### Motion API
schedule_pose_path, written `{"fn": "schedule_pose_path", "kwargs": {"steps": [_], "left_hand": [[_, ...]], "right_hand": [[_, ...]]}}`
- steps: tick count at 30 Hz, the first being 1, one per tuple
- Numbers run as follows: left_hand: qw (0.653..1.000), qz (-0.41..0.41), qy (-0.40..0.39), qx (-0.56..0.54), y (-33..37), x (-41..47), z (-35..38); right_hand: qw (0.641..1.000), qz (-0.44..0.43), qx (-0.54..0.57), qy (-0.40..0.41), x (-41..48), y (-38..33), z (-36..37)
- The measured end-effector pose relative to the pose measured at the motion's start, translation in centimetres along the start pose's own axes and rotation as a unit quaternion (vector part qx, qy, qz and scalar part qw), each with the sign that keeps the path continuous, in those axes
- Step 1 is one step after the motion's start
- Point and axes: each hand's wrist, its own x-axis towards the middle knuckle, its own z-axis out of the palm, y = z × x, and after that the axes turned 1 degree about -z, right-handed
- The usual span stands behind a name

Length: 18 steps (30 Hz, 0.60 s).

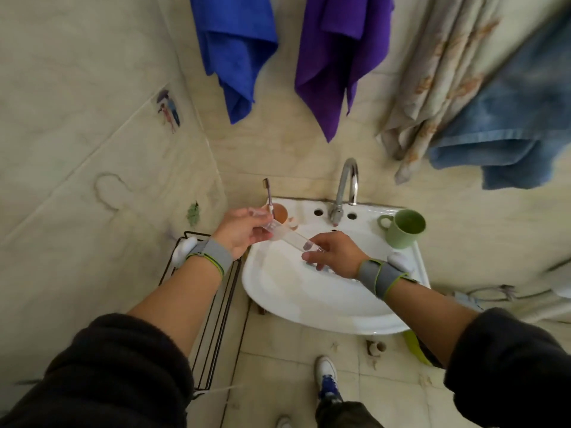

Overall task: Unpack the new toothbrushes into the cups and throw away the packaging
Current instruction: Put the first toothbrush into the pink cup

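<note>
Both hands are holding one clear plastic tube (289,237) over the sink (309,304), near the middle of the view. The left hand (241,231) is closing thumb and fingers round the tube's upper end at about 10 o'clock from the basin; the right hand (332,253) is pinching the lower end between thumb and fingertips, its other fingers hanging loose. The tube is slanting down from left to right. It looks to be toothbrush packaging; whether a brush is inside is too blurred to tell.

By its look the tube is light, thin and rigid, smooth enough to slip in damp fingers, and likely to crack if squeezed hard. Gripping it near each end, as now, is probably the best way to pull a cap off.

On the sink rim at 11 o'clock an orange cup (279,212) is holding one toothbrush (268,194), bristles up, partly hidden by the left hand. At 2 o'clock a green cup (404,228) is standing upright and looks empty, so it is the likely home for the next brush. No bin is showing.
</note>
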Motion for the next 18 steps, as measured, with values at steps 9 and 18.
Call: {"fn": "schedule_pose_path", "kwargs": {"steps": [9,18], "left_hand": [[0.999,-0.002,-0.022,0.032,-2.9,-0.2,2.3],[0.974,-0.09,0.043,0.205,-7.2,2.9,2.8]], "right_hand": [[0.992,0.077,0.095,-0.015,-3.2,2.3,-0.7],[0.986,0.16,-0.03,-0.026,-0.2,8.3,-0.7]]}}
